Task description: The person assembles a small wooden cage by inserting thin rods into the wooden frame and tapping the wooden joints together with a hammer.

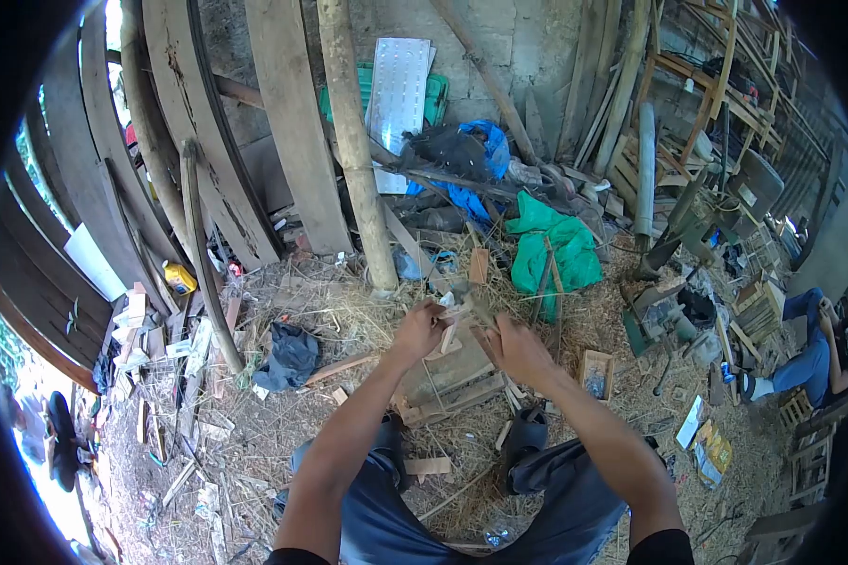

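Pale wood, a small piece [457, 312], is pinched in the left hand [420, 333] over the far edge of the low wooden block [445, 379]. Just to its right, a tool [481, 315], too blurred to name, is grasped by the right hand [520, 350]. By a slip, the left fingers could be struck; if the block is rocked on loose straw [377, 325], the piece could be knocked askew.

Concrete block wall [561, 66], leaning wooden planks [292, 122]; straw-littered ground [283, 443]; daylight through left-side gaps
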Demonstrator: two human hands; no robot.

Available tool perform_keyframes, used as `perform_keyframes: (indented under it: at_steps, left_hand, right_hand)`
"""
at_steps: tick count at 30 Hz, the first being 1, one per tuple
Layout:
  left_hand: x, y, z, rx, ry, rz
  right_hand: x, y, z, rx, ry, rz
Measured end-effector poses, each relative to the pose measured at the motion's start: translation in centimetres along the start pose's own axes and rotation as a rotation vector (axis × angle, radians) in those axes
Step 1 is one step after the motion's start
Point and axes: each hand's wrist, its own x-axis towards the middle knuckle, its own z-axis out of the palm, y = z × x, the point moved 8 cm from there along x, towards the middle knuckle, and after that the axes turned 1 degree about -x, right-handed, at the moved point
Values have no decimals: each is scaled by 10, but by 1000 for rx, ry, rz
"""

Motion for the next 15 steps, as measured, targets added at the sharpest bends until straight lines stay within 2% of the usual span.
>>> perform_keyframes:
  at_steps: [3, 5, 7, 10, 11, 13, 15]
  left_hand:
    - [0, 5, 0, 69, 53, 68]
    - [2, 6, 0, 36, 40, 43]
    - [-1, -1, 3, -6, 36, 8]
    - [0, -1, -7, 5, 77, 79]
    - [-1, -6, -7, -59, 77, 21]
    - [4, -7, -7, -127, 86, -24]
    - [1, -3, -6, 32, 61, 26]
  right_hand:
    - [-1, -1, 10, -107, -21, -79]
    - [3, 4, 18, -158, -24, -120]
    - [8, 12, 15, -227, 8, -62]
    - [5, 18, 9, -252, -23, 1]
    - [4, 16, 10, -254, -22, 0]
    - [4, 2, 10, -199, -12, -138]
    - [8, 9, 19, -252, -31, -143]
